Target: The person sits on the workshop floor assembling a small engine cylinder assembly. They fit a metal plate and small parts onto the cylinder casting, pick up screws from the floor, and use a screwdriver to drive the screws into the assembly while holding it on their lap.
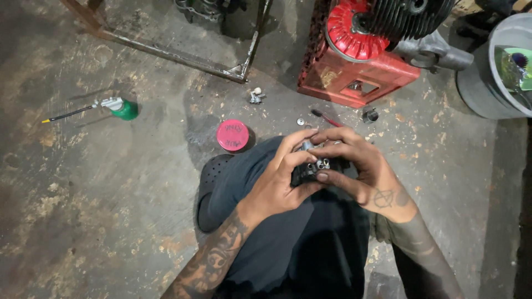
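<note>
Stained, pitted concrete floor (111,210), oil-dark in patches, fills the view from the head camera. Person crouched over it; dark trouser leg (299,243) and black shoe (213,191) below the hands. Both hands meet over the knee around a small dark metal part (311,169) with bright fittings, possibly a carburettor body; mostly hidden by fingers. Its long axis looks roughly left-to-right across the lap, though which end points where cannot be told. Left hand (280,182) curled around the part from the left, thumb under it, fingers bent over the top. Right hand (357,166) clasps from the right, fingertips pressed onto the upper fittings, thumb along the near side. Just beyond the hands on the floor: a round pink lid (233,134), a small washer (300,122), a red-handled tool (326,117), a little dark cap (370,115), a small pale metal fitting (255,96). Farther left, well apart, a green oil can (123,107) with a long thin spout lies on its side. Top of view: rusty metal frame (183,58), red crate (354,77) carrying an engine with a red finned wheel (352,30), grey bucket (487,77) at right.
</note>
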